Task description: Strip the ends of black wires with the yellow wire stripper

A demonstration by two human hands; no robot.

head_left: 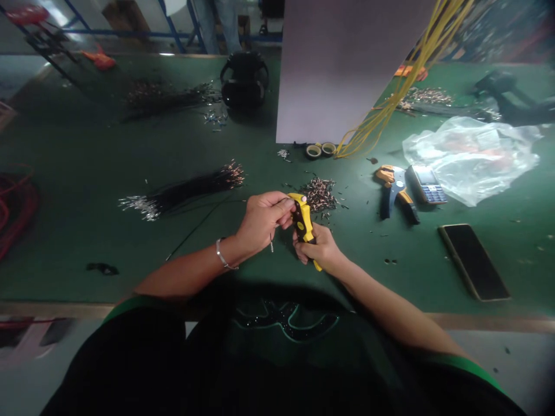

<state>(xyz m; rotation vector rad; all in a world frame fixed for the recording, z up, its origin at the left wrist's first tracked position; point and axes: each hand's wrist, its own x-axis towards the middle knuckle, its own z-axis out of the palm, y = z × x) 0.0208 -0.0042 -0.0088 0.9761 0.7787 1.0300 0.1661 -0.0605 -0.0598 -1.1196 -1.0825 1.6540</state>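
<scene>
My right hand (pixel 319 249) grips the handles of a yellow and black crimping tool (pixel 302 221), held upright over the green table (pixel 87 173). My left hand (pixel 262 219) pinches a thin black wire (pixel 195 228) at the tool's head; the wire trails left across the table. A small metal end hangs below my left fingers. Just behind the tool lies a heap of small metal terminals (pixel 319 193).
A bundle of black wires with metal ends (pixel 182 192) lies left of my hands. Another orange-handled tool (pixel 393 188), a keypad phone (pixel 426 184), a smartphone (pixel 472 261) and a plastic bag (pixel 470 153) lie to the right. Yellow cables (pixel 390 98), tape rolls (pixel 319 150) and a grey panel (pixel 342 69) stand behind.
</scene>
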